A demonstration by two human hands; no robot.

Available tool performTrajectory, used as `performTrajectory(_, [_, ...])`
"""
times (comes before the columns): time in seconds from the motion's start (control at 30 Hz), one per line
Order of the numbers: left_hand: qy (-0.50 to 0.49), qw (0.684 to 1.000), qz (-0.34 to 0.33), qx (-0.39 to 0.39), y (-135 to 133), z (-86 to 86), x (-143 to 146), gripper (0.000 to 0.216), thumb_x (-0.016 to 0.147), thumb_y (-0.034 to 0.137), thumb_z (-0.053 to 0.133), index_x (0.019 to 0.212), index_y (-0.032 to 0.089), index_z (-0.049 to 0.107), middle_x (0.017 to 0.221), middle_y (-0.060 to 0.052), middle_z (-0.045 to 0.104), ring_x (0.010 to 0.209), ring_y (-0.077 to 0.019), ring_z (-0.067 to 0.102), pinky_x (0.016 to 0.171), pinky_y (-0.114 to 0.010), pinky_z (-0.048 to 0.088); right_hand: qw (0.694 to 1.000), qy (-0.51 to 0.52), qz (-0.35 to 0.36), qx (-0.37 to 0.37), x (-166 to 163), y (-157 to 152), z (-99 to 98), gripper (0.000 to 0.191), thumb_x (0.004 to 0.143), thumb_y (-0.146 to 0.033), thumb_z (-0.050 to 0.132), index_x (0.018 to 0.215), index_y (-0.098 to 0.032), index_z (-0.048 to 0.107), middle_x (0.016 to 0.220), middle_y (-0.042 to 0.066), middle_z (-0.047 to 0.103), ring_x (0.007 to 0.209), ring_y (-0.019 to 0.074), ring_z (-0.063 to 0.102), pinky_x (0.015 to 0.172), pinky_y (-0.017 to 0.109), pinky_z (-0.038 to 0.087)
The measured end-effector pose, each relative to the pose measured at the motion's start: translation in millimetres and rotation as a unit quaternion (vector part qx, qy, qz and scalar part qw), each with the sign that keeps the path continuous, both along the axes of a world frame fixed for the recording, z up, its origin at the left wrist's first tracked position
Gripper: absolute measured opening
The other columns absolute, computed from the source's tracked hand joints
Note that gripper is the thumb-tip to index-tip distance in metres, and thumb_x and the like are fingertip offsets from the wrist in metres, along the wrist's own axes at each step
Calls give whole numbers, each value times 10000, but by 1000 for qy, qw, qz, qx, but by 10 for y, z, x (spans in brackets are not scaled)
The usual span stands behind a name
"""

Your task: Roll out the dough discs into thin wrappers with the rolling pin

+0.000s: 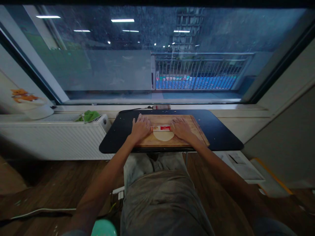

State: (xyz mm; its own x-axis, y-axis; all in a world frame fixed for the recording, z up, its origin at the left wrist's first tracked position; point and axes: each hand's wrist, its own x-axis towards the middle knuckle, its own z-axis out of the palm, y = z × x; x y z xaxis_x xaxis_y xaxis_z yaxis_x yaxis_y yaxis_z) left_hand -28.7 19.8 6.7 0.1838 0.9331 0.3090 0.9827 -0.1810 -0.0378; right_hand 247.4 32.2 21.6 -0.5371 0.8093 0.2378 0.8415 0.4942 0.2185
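Observation:
A rolling pin [161, 128] with a red and white printed label lies crosswise on a wooden board [152, 144]. Under and in front of it is a thin, pale, round sheet of dough [163, 135]. My left hand [141, 127] is over the pin's left end, gripping it from above. At the right end, my right hand [181, 128] rests on the pin in the same way, fingers pointing forward and inward. Both pin ends are hidden beneath the hands.
The board sits on a small black table [219, 134] below a large window. Left of it, a radiator [61, 141] carries a green crumpled item [90, 116] and a white pot [36, 109]. A mint-green round object [104, 227] and cables are on the floor; papers [242, 165] lie lower right.

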Motion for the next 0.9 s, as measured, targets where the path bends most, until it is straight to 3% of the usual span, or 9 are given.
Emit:
performTrajectory(0.27, [58, 994, -72, -64, 418, 45, -74, 554, 1141, 272, 339, 1621, 182, 602, 1760, -197, 489, 1714, -434, 289, 1283, -806, 375, 997, 39, -60, 6, -128, -407, -4, 533, 1188, -311, 289, 1462, -136, 711, 1603, 207, 651, 1520, 385, 525, 1272, 587, 361])
performTrajectory(0.4, [46, 993, -62, -94, 547, 72, -21, 593, 1147, 288, 338, 1709, 207, 506, 1796, -191, 437, 1709, -446, 287, 1284, -839, 337, 994, 65, -87, 19, -212, -582, -47, 600, 1188, -349, 289, 1583, -41, 618, 1661, 247, 600, 1558, 389, 511, 1314, 575, 335])
performTrajectory(0.53, [0, 994, -33, -108, 639, 103, 61, 610, 1163, 309, 271, 1728, 196, 472, 1787, -188, 449, 1721, -437, 258, 1277, -858, 325, 991, 79, -108, 25, -268, -639, -97, 632, 1194, -375, 277, 1586, -3, 605, 1630, 281, 617, 1546, 388, 537, 1303, 563, 357])
performTrajectory(0.7, [-19, 995, -13, -94, 632, 96, 122, 593, 1159, 317, 287, 1694, 195, 512, 1744, -198, 499, 1714, -430, 267, 1265, -866, 334, 993, 74, -90, 15, -211, -562, -62, 598, 1204, -386, 278, 1545, -62, 647, 1615, 240, 642, 1511, 364, 547, 1275, 517, 367])
performTrajectory(0.9, [3, 998, -33, -51, 407, 89, 99, 559, 1167, 315, 264, 1592, 192, 606, 1687, -200, 554, 1676, -433, 339, 1252, -803, 394, 998, 32, -43, -28, -100, -407, 97, 518, 1206, -320, 268, 1445, -177, 705, 1478, 169, 725, 1370, 334, 595, 1172, 472, 397])
